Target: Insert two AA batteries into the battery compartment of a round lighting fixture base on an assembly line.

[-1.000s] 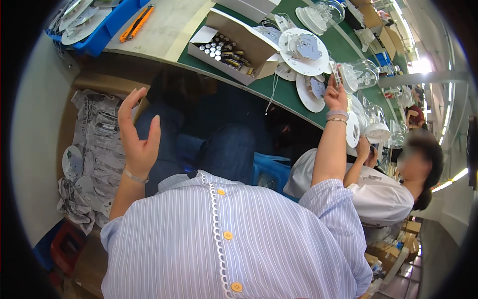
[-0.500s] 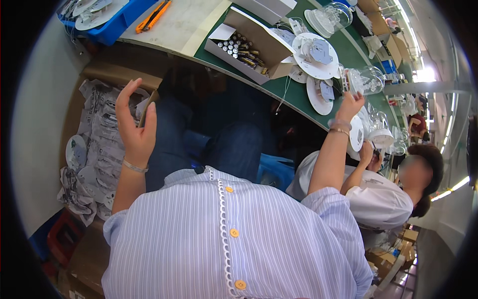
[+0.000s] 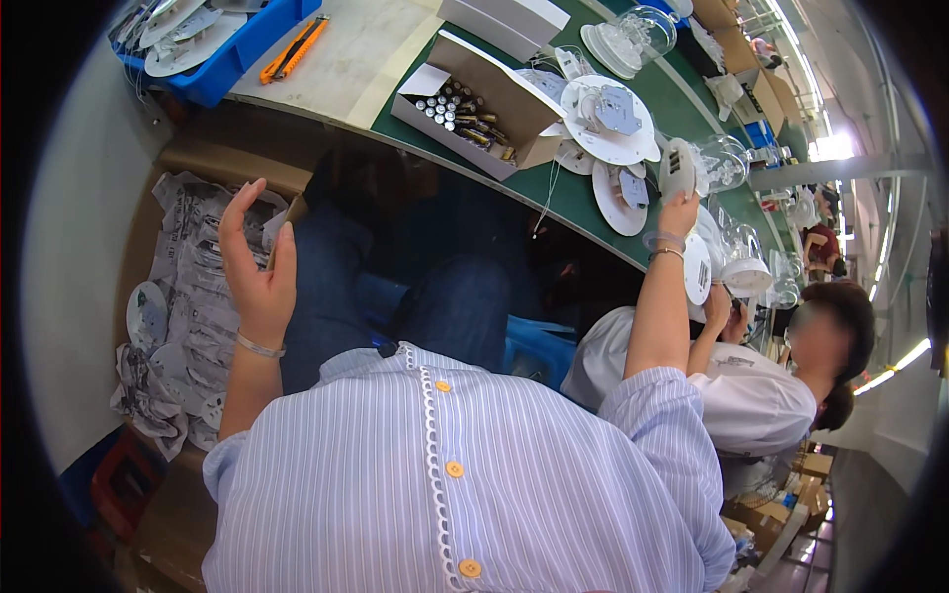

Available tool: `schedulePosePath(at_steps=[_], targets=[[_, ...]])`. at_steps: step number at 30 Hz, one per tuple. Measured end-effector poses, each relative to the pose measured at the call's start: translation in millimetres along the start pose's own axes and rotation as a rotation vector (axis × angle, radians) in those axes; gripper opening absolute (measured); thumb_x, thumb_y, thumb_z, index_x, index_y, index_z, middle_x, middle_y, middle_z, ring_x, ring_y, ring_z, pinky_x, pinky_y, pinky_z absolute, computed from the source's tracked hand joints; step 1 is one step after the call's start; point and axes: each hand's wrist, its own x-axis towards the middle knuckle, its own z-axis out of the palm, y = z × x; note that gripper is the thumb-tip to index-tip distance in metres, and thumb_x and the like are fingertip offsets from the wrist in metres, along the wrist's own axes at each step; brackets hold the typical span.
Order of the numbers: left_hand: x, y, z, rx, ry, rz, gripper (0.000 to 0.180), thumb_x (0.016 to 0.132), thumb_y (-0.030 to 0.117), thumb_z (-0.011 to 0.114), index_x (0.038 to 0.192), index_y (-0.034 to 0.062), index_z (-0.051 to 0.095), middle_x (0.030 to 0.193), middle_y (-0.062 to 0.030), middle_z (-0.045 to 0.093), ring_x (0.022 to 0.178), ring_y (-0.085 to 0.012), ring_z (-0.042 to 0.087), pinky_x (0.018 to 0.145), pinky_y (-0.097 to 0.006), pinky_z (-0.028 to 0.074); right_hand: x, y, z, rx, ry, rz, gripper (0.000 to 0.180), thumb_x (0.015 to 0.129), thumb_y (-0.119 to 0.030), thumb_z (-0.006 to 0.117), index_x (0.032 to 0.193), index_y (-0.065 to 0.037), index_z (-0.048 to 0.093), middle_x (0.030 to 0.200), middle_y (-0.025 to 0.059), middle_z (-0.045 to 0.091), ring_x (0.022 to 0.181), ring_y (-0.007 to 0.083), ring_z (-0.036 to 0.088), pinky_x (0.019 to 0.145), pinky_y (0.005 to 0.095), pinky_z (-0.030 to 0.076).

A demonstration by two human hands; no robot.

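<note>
My right hand [image 3: 677, 215] reaches across the green-topped bench with its fingers closed at the white round base of a clear dome lamp [image 3: 725, 163], which lies tilted on its side. Just left of it, white discs [image 3: 607, 109] with grey box-like parts and thin wires overlap on the bench. My left hand [image 3: 259, 287] is raised at the left with thumb and fingers apart, holding nothing. It is beside the open carton [image 3: 237, 158], where white discs [image 3: 148, 314] lie among crumpled printed paper [image 3: 203, 296].
A white box of batteries [image 3: 479, 109] stands at the bench's front edge. An orange utility knife [image 3: 295, 49] lies near a blue bin [image 3: 222, 79] of discs. More clear domes [image 3: 633, 44] stand along the bench. A co-worker in white [image 3: 736, 381] sits at my right.
My right hand has closed on the dome lamp's base and turned it, so its white underside now faces me. My left hand stays open, slightly lower.
</note>
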Motion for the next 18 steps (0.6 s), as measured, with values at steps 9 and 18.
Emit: schedulePosePath(at_steps=[9,18], targets=[[1,5,5,-0.019,-0.004,0.018,0.043,0.080,0.000,0.054,0.121,0.0008,0.040,0.121,-0.0136,0.047,0.115,-0.0261,0.043,0.099,-0.036,0.030,-14,-4,-12,0.059,-0.056,0.029,0.044,0.087,-0.019,0.045,0.121,0.008,0.039,0.106,0.0279,0.055,0.095,0.0406,0.055,0.081,0.0404,0.043],[1,-5,-2,0.026,0.016,-0.006,0.043,0.080,0.002,0.054,0.121,0.0006,0.041,0.121,-0.0124,0.048,0.114,-0.0260,0.043,0.099,-0.035,0.031,-37,-85,-43,-0.320,-0.297,-0.215,0.062,0.075,-0.023,0.063,0.122,0.008,0.037,0.105,0.0286,0.053,0.098,0.0409,0.052,0.086,0.0433,0.040]])
